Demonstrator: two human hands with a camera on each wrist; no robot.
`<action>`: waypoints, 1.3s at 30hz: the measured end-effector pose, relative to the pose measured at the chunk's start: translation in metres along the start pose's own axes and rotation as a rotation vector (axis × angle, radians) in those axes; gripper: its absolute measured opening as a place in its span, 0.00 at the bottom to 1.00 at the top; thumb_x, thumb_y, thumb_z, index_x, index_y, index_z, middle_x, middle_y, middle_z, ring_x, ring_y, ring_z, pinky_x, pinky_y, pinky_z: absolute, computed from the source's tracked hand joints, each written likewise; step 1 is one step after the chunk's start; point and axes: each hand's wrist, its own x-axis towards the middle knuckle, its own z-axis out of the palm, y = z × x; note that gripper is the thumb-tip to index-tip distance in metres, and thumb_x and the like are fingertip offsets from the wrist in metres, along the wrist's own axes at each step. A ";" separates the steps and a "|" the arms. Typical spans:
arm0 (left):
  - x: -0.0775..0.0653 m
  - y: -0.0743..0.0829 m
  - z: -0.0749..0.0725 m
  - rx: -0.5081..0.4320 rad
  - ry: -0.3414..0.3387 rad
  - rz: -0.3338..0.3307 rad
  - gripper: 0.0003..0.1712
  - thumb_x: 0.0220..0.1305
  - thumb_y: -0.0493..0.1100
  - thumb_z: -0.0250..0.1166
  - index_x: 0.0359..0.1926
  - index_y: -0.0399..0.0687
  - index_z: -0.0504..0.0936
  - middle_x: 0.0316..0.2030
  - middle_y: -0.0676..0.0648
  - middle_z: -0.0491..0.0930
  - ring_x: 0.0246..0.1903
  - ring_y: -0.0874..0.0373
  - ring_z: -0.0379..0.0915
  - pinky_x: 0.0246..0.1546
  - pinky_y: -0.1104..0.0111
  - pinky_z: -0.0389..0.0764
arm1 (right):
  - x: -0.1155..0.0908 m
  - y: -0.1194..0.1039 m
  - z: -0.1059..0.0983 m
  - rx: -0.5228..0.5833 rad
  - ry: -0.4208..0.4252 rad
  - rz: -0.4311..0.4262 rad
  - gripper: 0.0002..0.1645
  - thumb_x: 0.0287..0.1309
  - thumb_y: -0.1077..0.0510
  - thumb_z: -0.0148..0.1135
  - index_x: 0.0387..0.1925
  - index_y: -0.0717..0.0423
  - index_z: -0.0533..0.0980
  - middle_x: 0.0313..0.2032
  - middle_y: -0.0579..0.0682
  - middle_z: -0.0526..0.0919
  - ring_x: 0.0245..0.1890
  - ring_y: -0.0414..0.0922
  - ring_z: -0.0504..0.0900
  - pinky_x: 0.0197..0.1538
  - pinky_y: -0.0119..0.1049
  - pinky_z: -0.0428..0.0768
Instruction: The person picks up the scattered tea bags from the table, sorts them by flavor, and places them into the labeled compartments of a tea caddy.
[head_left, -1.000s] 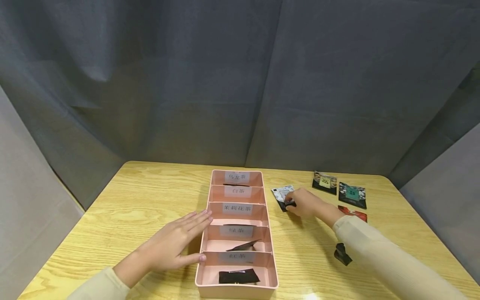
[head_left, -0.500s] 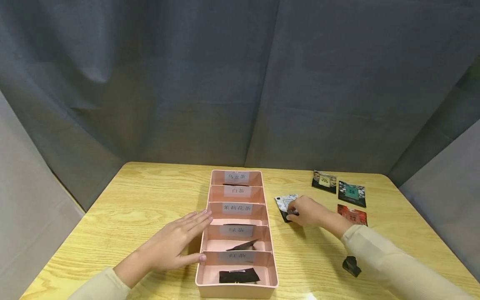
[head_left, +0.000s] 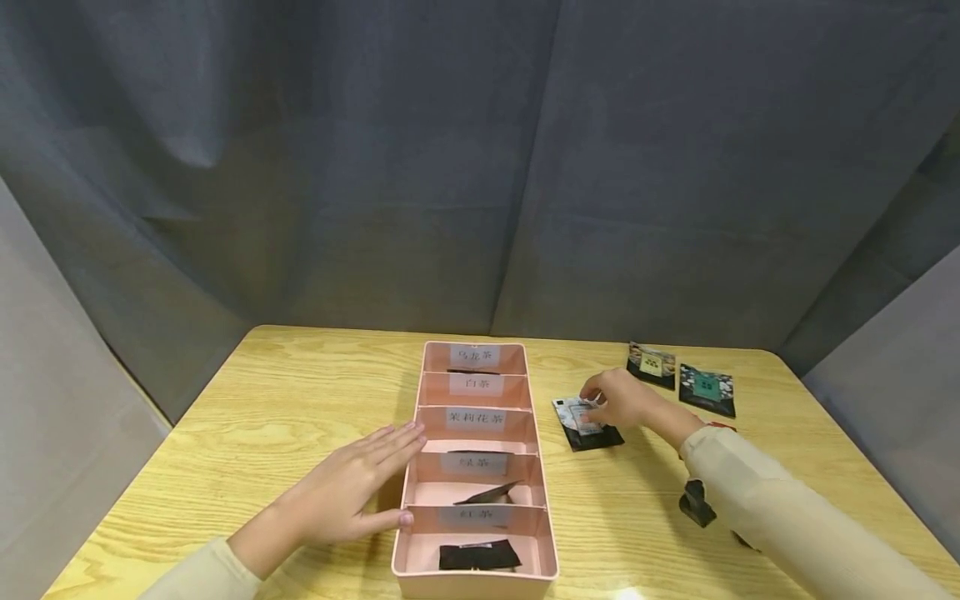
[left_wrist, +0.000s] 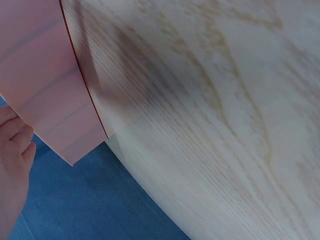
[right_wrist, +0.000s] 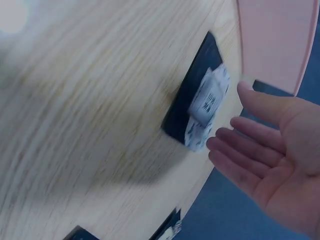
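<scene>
Pink tray (head_left: pixel 476 587), left hand (head_left: pixel 348 487) against it, fingers straight — right hand (head_left: pixel 624 402), thumb and fingers apart, by sachet (head_left: pixel 594 439)

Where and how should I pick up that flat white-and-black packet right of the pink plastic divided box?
Probably pinch the packet by the right edge of its black end, coming from the right. It lies nearly flat on the yellow wooden table, so the thin edge offers the likeliest hold. The pink box stands on its left, the right hand at its right.
</scene>
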 end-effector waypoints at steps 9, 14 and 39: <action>0.000 0.000 0.000 0.001 0.006 0.005 0.48 0.60 0.63 0.61 0.72 0.41 0.58 0.71 0.40 0.62 0.70 0.48 0.61 0.69 0.57 0.68 | 0.014 0.013 0.007 -0.081 -0.029 -0.048 0.26 0.48 0.56 0.74 0.47 0.65 0.80 0.45 0.59 0.86 0.46 0.55 0.84 0.47 0.46 0.84; 0.000 0.001 -0.001 0.004 0.006 0.002 0.48 0.60 0.63 0.61 0.72 0.41 0.59 0.71 0.40 0.62 0.70 0.49 0.61 0.69 0.57 0.68 | 0.016 0.011 0.010 -0.089 -0.048 -0.055 0.29 0.45 0.55 0.76 0.48 0.66 0.80 0.45 0.60 0.85 0.45 0.55 0.83 0.46 0.45 0.84; 0.000 0.000 -0.001 0.004 0.015 0.005 0.47 0.60 0.63 0.61 0.72 0.41 0.59 0.71 0.41 0.62 0.70 0.48 0.61 0.69 0.57 0.68 | 0.011 0.011 -0.006 0.074 0.019 0.019 0.15 0.39 0.59 0.78 0.31 0.59 0.81 0.26 0.49 0.82 0.25 0.37 0.73 0.29 0.30 0.74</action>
